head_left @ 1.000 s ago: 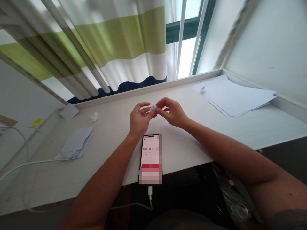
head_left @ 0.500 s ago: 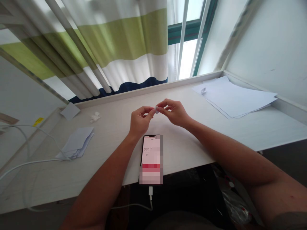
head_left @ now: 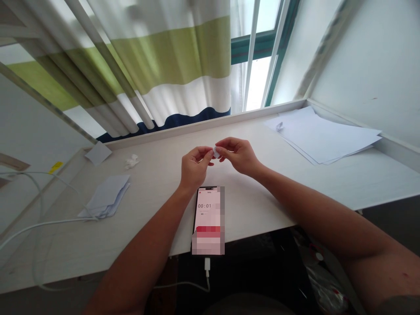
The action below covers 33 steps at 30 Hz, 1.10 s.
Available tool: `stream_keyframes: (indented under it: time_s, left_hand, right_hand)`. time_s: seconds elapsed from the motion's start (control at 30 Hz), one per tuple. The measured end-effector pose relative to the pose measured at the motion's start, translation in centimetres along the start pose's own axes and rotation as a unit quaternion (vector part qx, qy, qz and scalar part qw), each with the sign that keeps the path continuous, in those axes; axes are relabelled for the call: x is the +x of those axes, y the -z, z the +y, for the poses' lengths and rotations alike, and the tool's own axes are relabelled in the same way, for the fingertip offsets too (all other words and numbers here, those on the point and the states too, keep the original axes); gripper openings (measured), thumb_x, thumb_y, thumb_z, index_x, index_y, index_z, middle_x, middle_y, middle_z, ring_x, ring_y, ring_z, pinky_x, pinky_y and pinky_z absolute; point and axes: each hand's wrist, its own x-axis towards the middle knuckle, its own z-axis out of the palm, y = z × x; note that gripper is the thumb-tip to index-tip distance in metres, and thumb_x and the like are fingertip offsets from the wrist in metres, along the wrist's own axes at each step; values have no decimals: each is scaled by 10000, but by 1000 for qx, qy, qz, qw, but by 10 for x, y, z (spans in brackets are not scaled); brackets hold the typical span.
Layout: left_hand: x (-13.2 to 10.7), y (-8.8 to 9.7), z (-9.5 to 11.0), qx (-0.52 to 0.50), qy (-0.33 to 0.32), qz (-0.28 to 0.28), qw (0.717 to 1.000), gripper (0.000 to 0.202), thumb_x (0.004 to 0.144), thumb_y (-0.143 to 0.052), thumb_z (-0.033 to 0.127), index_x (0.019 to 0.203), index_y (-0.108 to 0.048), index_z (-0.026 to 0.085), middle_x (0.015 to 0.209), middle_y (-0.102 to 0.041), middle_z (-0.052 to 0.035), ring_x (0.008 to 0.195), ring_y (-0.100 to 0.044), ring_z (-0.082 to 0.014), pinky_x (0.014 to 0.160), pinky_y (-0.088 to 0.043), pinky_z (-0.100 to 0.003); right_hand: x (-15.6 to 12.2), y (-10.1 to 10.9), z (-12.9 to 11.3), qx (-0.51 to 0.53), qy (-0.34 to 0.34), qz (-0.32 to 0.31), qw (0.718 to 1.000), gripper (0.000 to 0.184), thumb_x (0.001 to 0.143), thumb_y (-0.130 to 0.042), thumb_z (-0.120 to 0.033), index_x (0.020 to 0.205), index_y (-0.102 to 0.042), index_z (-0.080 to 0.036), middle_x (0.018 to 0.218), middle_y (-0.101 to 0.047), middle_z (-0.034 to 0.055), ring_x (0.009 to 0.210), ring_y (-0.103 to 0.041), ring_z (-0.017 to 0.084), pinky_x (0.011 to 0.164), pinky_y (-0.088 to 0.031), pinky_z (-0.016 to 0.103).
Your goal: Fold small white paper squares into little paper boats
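Between my two hands, above the desk, is a small piece of white paper [head_left: 216,152], apparently folded; the fingers cover much of it. My left hand [head_left: 196,166] pinches its left side between thumb and fingertips. On the other side, the thumb and index finger of my right hand [head_left: 242,155] close on it too. Just below the hands, a phone [head_left: 206,214] lies on the desk with a timer-like display, partly blurred out. A white charging plug [head_left: 207,264] sits at its lower end.
Large white sheets [head_left: 328,135] lie at the back right, with a small crumpled scrap [head_left: 279,126] on them. To the left are a stack of smaller papers [head_left: 106,197], a crumpled paper [head_left: 131,161], a square paper [head_left: 98,153] and white cables [head_left: 49,224]. A curtain [head_left: 170,57] hangs behind the desk [head_left: 157,210].
The fingers have shifted slightly around the paper, and more of its white surface shows between them. The whole view has moved a little. The phone's display now reads 00:01.
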Motion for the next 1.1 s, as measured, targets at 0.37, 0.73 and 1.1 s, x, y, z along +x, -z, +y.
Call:
stream_keyframes:
  time_s: [0.37,0.73,1.1]
  left_hand:
    - [0,-1,-4,34,-9,3,999,277,877,-840,403,1010,-742,181,918,-791,-58,853,-769,-196,698,-635,-303]
    - [-3,4,3,194,-127,-33,972,210,897,-845,428,1010,-825,251,986,-814,-64,906,-749,-219,695,-580,-296]
    - [0,8,-2,227,-164,-62,958,283,896,-837,522,959,-825,246,883,-795,-59,801,-727,-211,685,-576,-319]
  right_hand:
    - [2,1,5,61,-23,1,998,462,805,-903,-540,1050,-762,-175,869,-802,39,772,-780,191,718,-702,377]
    - [-2,1,-4,1,-29,5,1000,449,741,-950,-570,896,-782,-182,847,-817,60,794,-791,219,764,-693,398]
    - [-3,2,-11,-60,-43,13,997,357,787,-917,-520,809,-791,-187,836,-833,86,774,-798,242,738,-666,399]
